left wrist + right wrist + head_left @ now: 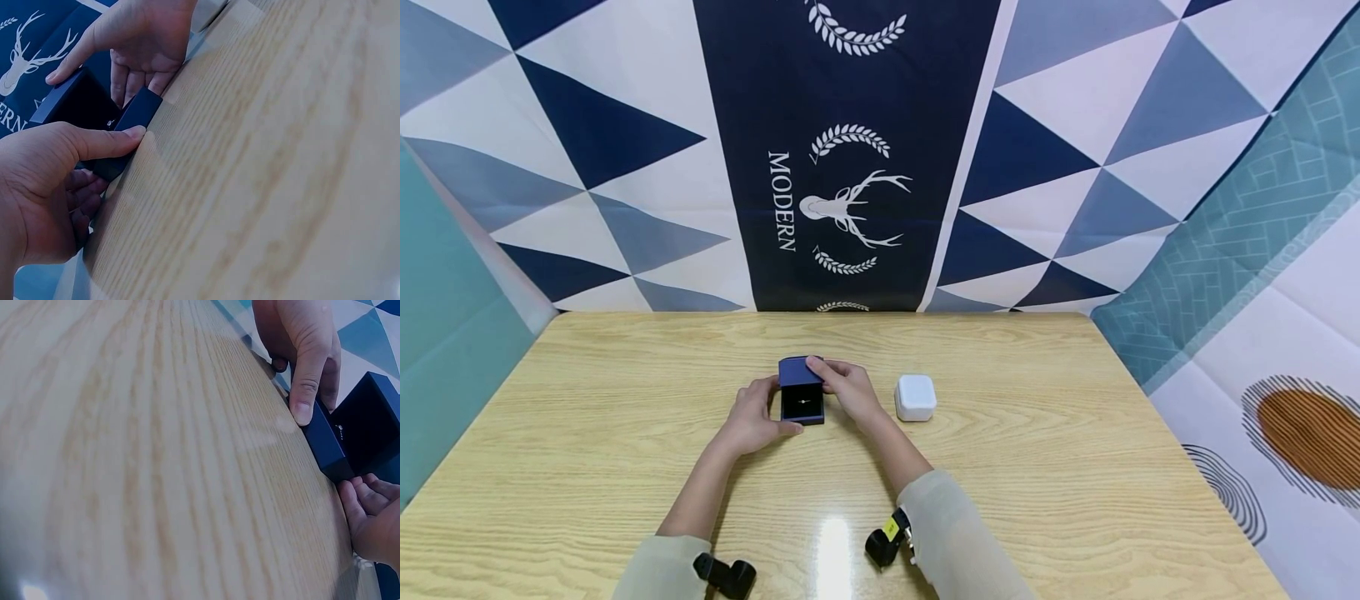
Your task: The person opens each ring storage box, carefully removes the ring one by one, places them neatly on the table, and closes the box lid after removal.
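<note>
Ring box (pixel 802 391), just one, stands open on the worktop (pixel 1037 483), one ring (pixel 804 402) inside. At its near edge the left hand (pixel 754 419) grips the base (pixel 322 450), thumb on the front, fingers partly curled. Farther back the right hand (pixel 847 389) grips it, thumb on the raised lid (pixel 796 372), fingers bent against the right side. One white block (pixel 915 397) stands nearby; beyond hangs cloth (pixel 850 92) bearing one deer head (pixel 823 206).

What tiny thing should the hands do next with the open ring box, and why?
Maybe the right hand should gently ease the lid down: its thumb rests there, the ring sits inside, and the left hand holds the ring box from the other side.
</note>
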Demonstrator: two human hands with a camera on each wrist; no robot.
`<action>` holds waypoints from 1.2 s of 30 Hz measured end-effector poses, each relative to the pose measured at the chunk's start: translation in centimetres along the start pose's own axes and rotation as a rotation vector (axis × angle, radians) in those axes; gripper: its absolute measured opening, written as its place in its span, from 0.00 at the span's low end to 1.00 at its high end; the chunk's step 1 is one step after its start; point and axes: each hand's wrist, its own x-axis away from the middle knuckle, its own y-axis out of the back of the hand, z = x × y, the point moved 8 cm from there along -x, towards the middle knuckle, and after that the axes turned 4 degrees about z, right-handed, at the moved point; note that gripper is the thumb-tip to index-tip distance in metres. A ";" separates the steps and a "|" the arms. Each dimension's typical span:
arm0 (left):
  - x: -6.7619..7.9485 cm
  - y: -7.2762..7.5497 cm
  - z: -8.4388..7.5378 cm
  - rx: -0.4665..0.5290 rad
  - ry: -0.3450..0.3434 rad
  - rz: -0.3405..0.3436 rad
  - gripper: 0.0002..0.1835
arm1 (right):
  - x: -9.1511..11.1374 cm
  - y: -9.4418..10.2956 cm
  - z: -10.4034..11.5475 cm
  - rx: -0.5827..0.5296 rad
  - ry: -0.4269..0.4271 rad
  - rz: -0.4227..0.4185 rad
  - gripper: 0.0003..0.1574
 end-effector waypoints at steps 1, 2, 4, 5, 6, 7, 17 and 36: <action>0.0 0.0 0.0 -0.004 -0.004 0.000 0.47 | 0.0 0.0 0.0 0.000 0.001 0.000 0.40; 0.0 0.0 0.0 -0.006 -0.005 0.000 0.47 | 0.0 0.0 0.0 -0.001 0.002 -0.001 0.40; 0.0 0.0 0.0 0.000 -0.004 -0.003 0.47 | 0.0 0.0 0.1 0.000 0.004 -0.003 0.41; -0.1 0.0 0.0 0.001 -0.005 -0.004 0.46 | 0.0 0.0 0.1 0.002 0.003 -0.004 0.41; -0.1 0.0 0.1 0.001 -0.007 -0.006 0.46 | 0.0 0.0 0.1 0.003 0.000 -0.006 0.41; -0.1 0.0 0.1 -0.001 -0.010 -0.006 0.46 | 0.0 0.0 0.1 0.005 -0.002 -0.007 0.41; -0.2 0.0 0.1 0.003 0.003 0.000 0.47 | -0.1 0.0 0.0 -0.003 -0.005 -0.013 0.39; -0.1 0.0 0.1 0.001 0.005 0.000 0.47 | -0.1 0.1 -0.2 -0.013 -0.028 -0.028 0.40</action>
